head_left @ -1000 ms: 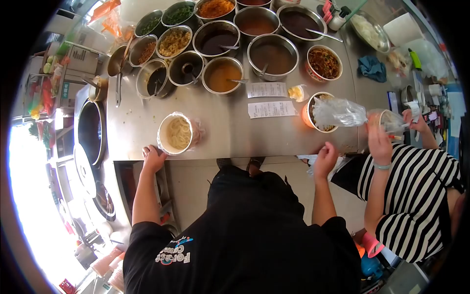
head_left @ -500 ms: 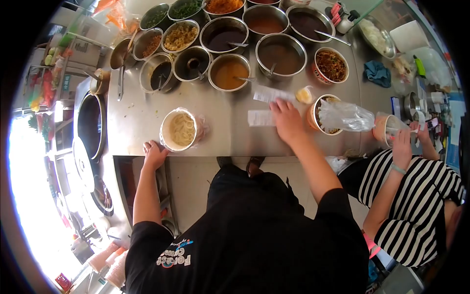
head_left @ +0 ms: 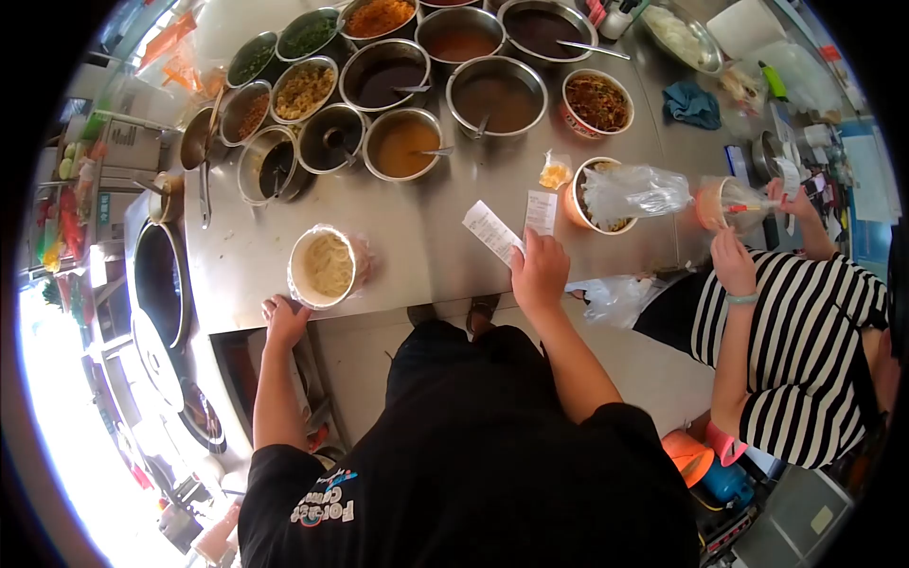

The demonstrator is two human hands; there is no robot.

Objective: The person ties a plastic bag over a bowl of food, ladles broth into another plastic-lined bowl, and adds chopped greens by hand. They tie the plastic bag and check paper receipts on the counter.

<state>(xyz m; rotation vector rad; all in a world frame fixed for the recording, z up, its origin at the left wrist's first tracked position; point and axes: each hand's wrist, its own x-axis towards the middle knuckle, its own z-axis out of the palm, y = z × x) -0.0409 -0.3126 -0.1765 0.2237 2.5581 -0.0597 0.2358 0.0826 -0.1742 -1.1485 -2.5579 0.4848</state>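
Observation:
My left hand (head_left: 285, 322) rests at the counter's front edge with its fingers spread and nothing in them. Just beyond it stands a paper bowl of noodles (head_left: 327, 267), lined with a thin clear plastic bag. My right hand (head_left: 541, 270) pinches two printed paper slips near their lower ends, one left slip (head_left: 491, 233) slanting away and one right slip (head_left: 540, 214) nearly upright. Close by to the upper right are a small bag of yellow-orange food (head_left: 556, 170) and a filled paper bowl (head_left: 576, 201) partly covered by clear plastic bags (head_left: 646, 192).
Metal pots of sauces and toppings (head_left: 497, 95) line the back of the steel counter (head_left: 407, 227), with another full paper bowl (head_left: 597, 102) beside them. At right, a co-worker in a striped top (head_left: 786, 341) handles a bagged container (head_left: 717, 204). Large round cookers (head_left: 161, 284) stand at left.
The slips, flat and sideways before, are now turned and angled upward in my right hand, which has drawn back slightly. My left hand stays at the edge. The view has shifted somewhat.

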